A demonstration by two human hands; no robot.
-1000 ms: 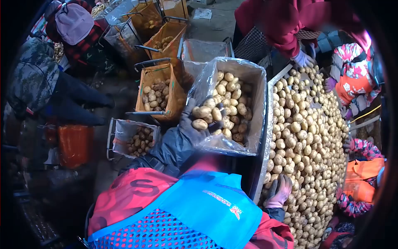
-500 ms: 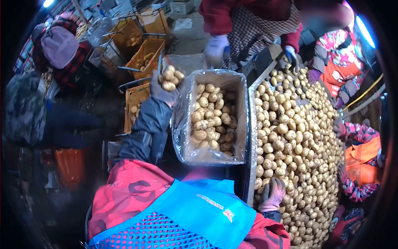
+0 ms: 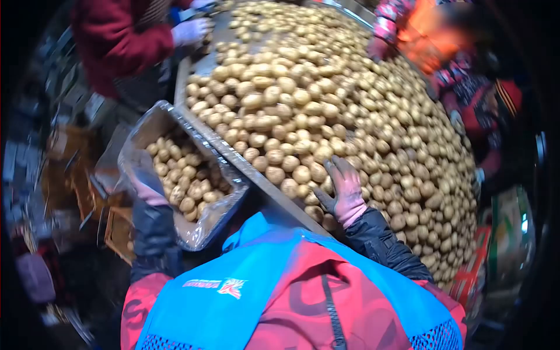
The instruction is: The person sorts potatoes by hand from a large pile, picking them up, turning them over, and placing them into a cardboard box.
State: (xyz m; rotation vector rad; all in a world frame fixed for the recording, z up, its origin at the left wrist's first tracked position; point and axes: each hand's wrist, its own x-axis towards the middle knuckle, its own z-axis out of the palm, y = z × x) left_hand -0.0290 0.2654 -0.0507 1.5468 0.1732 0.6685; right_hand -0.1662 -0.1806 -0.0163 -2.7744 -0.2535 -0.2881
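Right hand (image 3: pixel 348 193) spread wide on the potatoes (image 3: pixel 315 111) heaped over the desk (image 3: pixel 268 188) at right, left hand (image 3: pixel 150 189) well apart, beside the plastic-lined box (image 3: pixel 138 149) at left, its grip I cannot tell.

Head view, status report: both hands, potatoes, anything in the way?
Right hand spread on potato heap. Left hand blurred at lined box, grip unclear. Potatoes in box; table edge between box and heap.

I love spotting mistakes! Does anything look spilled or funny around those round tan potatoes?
Nothing stands out: the potatoes lie heaped on the grey-edged table, with others inside the brown plastic-lined box.
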